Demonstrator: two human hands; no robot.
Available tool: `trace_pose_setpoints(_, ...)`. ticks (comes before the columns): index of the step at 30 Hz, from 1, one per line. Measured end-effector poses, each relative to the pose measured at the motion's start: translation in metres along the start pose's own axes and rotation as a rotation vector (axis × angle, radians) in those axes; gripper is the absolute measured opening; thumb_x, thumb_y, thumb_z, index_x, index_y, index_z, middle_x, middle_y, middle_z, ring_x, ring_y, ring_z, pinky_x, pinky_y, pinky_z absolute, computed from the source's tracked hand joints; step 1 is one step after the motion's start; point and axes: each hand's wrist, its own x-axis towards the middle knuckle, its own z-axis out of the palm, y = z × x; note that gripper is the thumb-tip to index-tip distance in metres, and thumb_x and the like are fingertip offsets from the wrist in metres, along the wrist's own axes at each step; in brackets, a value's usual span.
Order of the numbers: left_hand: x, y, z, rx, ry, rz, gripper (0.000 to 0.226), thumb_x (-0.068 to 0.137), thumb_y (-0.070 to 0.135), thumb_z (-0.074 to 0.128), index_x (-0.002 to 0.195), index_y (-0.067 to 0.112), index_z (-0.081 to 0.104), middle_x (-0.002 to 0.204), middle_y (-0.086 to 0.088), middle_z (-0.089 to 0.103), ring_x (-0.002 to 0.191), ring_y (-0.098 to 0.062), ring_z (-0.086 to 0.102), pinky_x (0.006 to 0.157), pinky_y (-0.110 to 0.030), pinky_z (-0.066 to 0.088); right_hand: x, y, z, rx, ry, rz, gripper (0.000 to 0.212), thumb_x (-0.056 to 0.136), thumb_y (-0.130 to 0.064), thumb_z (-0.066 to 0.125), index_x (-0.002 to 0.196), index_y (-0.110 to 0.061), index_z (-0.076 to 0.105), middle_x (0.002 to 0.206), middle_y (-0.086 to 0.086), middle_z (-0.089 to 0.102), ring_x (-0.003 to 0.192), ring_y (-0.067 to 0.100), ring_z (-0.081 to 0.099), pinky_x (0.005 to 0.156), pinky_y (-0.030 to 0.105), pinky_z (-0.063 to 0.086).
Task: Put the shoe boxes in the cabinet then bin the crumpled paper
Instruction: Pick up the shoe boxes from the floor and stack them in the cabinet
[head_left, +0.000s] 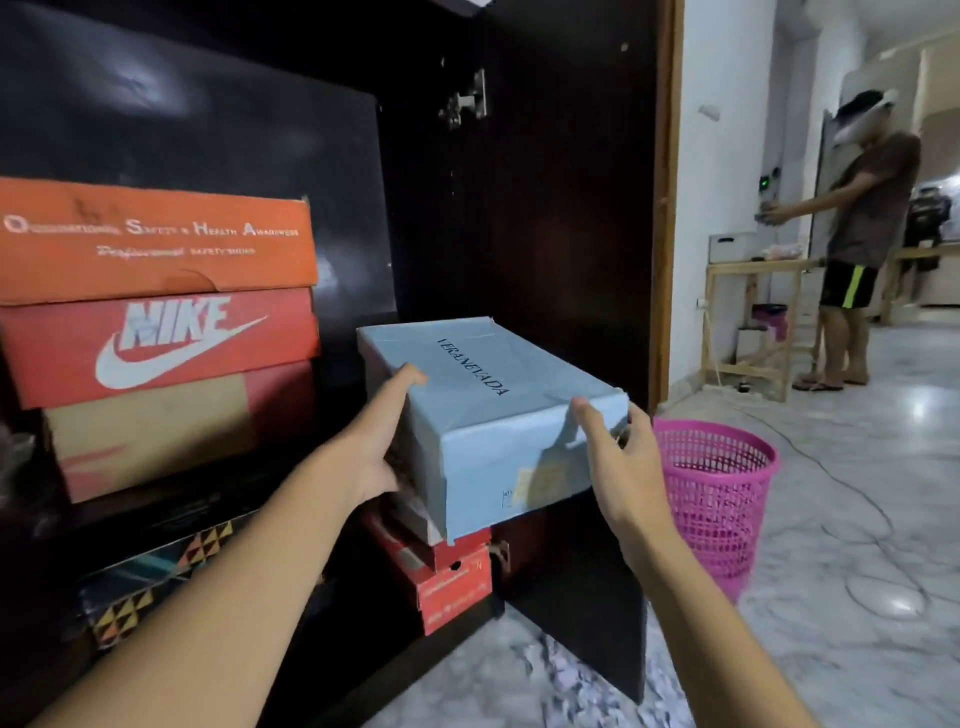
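A light blue shoe box (488, 410) lies on top of a stack of red boxes (452, 577) inside the dark cabinet (545, 208), its near end sticking out. My left hand (374, 447) grips the box's left side, thumb on the lid. My right hand (618, 457) holds the near right corner, thumb on top and fingers round the side. To the left stands a stack with an orange box (156, 239) over a red Nike box (161, 348). No crumpled paper is visible.
A pink mesh bin (717, 499) stands on the marble floor just right of the open cabinet door (582, 597). A patterned box (156, 577) lies low on the left. A person (857, 234) stands by a wooden table (748, 317) at the far right.
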Motion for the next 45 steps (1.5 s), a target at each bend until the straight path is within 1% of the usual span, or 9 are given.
trace_pose_setpoints(6, 0.068, 0.020, -0.013, -0.022, 0.067, -0.031, 0.071, 0.051, 0.055, 0.072, 0.111, 0.018, 0.063, 0.104, -0.015, 0.070, 0.099, -0.035, 0.065, 0.089, -0.057, 0.047, 0.051, 0.021, 0.060, -0.137, 0.043, 0.020, 0.081, 0.086, -0.056, 0.063, 0.149, -0.024, 0.022, 0.138, 0.000, 0.024, 0.114, 0.019, 0.044, 0.085, 0.030, 0.044)
trace_pose_setpoints(12, 0.145, 0.027, -0.029, -0.013, 0.194, -0.003, 0.059, 0.071, 0.064, 0.064, 0.110, 0.020, 0.056, 0.097, -0.005, 0.063, 0.083, -0.022, 0.059, 0.065, -0.037, 0.047, 0.103, 0.062, 0.109, -0.227, -0.099, 0.045, 0.078, 0.086, -0.059, 0.060, 0.148, -0.028, 0.023, 0.129, -0.004, 0.024, 0.101, 0.010, 0.042, 0.065, 0.014, 0.038)
trace_pose_setpoints(15, 0.181, 0.029, -0.032, 0.044, 0.189, 0.039, 0.069, 0.077, 0.066, 0.059, 0.130, 0.022, 0.051, 0.128, -0.006, 0.061, 0.111, -0.026, 0.059, 0.099, -0.049, 0.045, 0.124, 0.081, 0.128, -0.262, -0.179, 0.085, 0.078, 0.087, -0.059, 0.059, 0.150, -0.029, 0.022, 0.141, 0.000, 0.026, 0.110, 0.013, 0.040, 0.077, 0.018, 0.044)
trace_pose_setpoints(18, 0.207, 0.023, -0.035, -0.005, 0.156, 0.074, 0.063, 0.082, 0.059, 0.062, 0.134, 0.025, 0.048, 0.132, -0.001, 0.058, 0.116, -0.022, 0.056, 0.108, -0.046, 0.039, 0.142, 0.095, 0.143, -0.269, -0.190, 0.081, 0.075, 0.092, -0.050, 0.058, 0.153, -0.027, 0.023, 0.149, 0.001, 0.022, 0.119, 0.012, 0.040, 0.102, 0.028, 0.043)
trace_pose_setpoints(22, 0.235, 0.007, -0.046, -0.103, 0.179, 0.170, 0.047, 0.083, 0.049, 0.068, 0.123, 0.029, 0.053, 0.112, 0.005, 0.059, 0.088, -0.009, 0.055, 0.086, -0.031, 0.043, 0.155, 0.108, 0.162, -0.325, -0.246, 0.043, 0.075, 0.091, -0.047, 0.061, 0.152, -0.031, 0.022, 0.146, 0.000, 0.022, 0.118, 0.014, 0.045, 0.104, 0.040, 0.048)
trace_pose_setpoints(26, 0.267, 0.018, -0.060, -0.155, 0.258, 0.215, 0.048, 0.088, 0.047, 0.063, 0.127, 0.019, 0.055, 0.105, 0.004, 0.062, 0.083, -0.007, 0.054, 0.066, -0.027, 0.039, 0.164, 0.118, 0.187, -0.374, -0.389, 0.022, 0.093, 0.083, -0.058, 0.066, 0.154, -0.036, 0.010, 0.152, -0.007, 0.019, 0.121, 0.012, 0.046, 0.104, 0.032, 0.046)
trace_pose_setpoints(31, 0.285, 0.023, -0.082, -0.133, 0.217, 0.227, 0.068, 0.087, 0.057, 0.058, 0.143, 0.023, 0.043, 0.146, 0.001, 0.048, 0.130, -0.018, 0.047, 0.104, -0.031, 0.030, 0.176, 0.129, 0.230, -0.390, -0.556, 0.068, 0.110, 0.078, -0.062, 0.068, 0.156, -0.030, -0.002, 0.165, 0.001, -0.007, 0.151, 0.022, 0.008, 0.111, 0.026, 0.012)
trace_pose_setpoints(35, 0.283, 0.012, -0.085, 0.029, 0.190, 0.366, 0.075, 0.059, 0.075, 0.063, 0.124, 0.040, 0.054, 0.126, 0.010, 0.063, 0.118, -0.015, 0.058, 0.109, -0.044, 0.039, 0.178, 0.143, 0.253, -0.594, -0.574, 0.009, 0.099, 0.086, -0.063, 0.059, 0.157, -0.026, 0.002, 0.165, 0.008, -0.008, 0.150, 0.026, 0.015, 0.115, 0.031, 0.023)
trace_pose_setpoints(45, 0.287, 0.012, -0.087, 0.036, 0.123, 0.329, 0.090, 0.056, 0.074, 0.067, 0.137, 0.041, 0.047, 0.136, 0.012, 0.057, 0.126, -0.015, 0.051, 0.113, -0.043, 0.034, 0.192, 0.156, 0.254, -0.724, -0.593, -0.024, 0.101, 0.078, -0.076, 0.057, 0.155, -0.038, 0.003, 0.165, 0.003, -0.006, 0.147, 0.029, 0.027, 0.112, 0.041, 0.032)
